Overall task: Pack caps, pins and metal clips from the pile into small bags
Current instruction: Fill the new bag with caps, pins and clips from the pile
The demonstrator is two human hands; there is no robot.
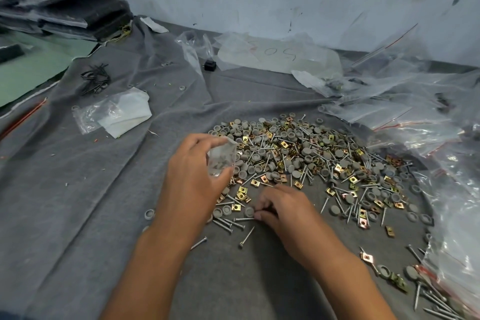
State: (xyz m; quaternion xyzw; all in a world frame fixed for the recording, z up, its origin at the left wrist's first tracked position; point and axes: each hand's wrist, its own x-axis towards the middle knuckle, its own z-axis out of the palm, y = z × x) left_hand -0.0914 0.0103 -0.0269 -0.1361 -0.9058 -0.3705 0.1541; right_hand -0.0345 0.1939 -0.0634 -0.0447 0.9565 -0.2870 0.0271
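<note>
My left hand [193, 176] is up over the near-left edge of the pile [306, 161], its grip clamped round a small clear bag [222, 157]: fingers curled over the top, thumb underneath, the bag's mouth tipped toward the pile. Through the plastic I can make out a few grey pieces already inside, though which parts they are is too blurred to say.

My right hand [281, 209] is down low on the grey cloth [85, 189] that covers the worktop, knuckles up, fingertips [258, 215] drawn together at the end of a pin [244, 219] lying flat, right beside a grey cap [250, 212]. The grip is closing on that pin, pinched at its tip.

The pile itself spreads to the right and beyond both hands: round grey caps, long silver pins and brassy square metal clips [242, 191], all tangled. Loose pins lie just below my right hand, one on its own [246, 237] pointing toward me. A stray cap [150, 214] sits left of my left wrist.

Off to the right, a heap of clear bags with red seal strips [415, 122]. Far left, a crumpled bag over white paper [117, 112], and behind it a bundle of black ties [96, 78]. A small black block [208, 65] rests near the wall.
</note>
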